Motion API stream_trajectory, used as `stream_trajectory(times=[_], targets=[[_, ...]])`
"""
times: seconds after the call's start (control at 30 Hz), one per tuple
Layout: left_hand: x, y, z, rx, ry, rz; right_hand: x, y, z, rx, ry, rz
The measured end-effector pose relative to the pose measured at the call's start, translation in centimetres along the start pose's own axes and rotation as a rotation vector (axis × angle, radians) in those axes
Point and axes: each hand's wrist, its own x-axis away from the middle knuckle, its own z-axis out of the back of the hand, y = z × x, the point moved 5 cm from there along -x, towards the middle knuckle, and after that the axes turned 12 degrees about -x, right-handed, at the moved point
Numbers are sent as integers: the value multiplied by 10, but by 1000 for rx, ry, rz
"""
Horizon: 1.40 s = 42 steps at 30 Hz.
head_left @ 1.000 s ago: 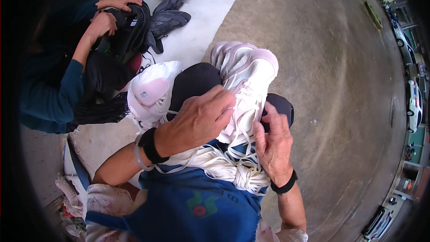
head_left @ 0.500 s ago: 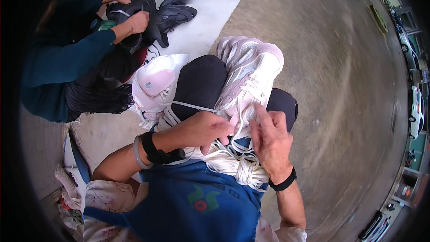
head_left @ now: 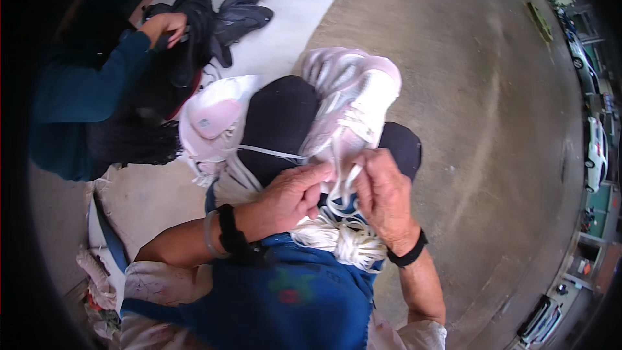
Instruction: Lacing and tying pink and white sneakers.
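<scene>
A pink and white sneaker (head_left: 356, 107) rests across my dark-clad knees, toe pointing away, its upper part threaded with white lace. My left hand (head_left: 291, 199) is closed at the near edge of its opening, thumb and forefinger pinching there. Opposite it, my right hand (head_left: 383, 196) pinches a white shoelace (head_left: 356, 174) between thumb and fingers; the fingertips partly hide it. On my lap, below both hands, lies a knotted bundle of white laces (head_left: 350, 244). A second pink and white shoe (head_left: 210, 120) sits to the left of my knee.
At the upper left, another person in a dark teal sleeve (head_left: 97, 87) has hands over black shoes (head_left: 240, 23) on a white sheet (head_left: 285, 16). A blue apron (head_left: 259, 298) covers my lap. Parked vehicles (head_left: 596, 155) line the far right beyond the concrete floor (head_left: 466, 123).
My hands have drawn in to the sneaker's opening, and the left fingers have closed there. My right hand has gripped a lace. The other person's hands have shifted left.
</scene>
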Motion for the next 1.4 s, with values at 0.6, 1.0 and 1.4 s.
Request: stream_trajectory(times=[0.6, 1.0, 1.4], targets=[[-2, 6, -17, 255, 4, -34, 44, -77, 143, -593, 578, 100], [-15, 3, -19, 249, -15, -259, 72, -97, 221, -405, 1023, 240], [-35, -4, -14, 252, -105, -370, 63, -72, 212, -186, 969, 12]])
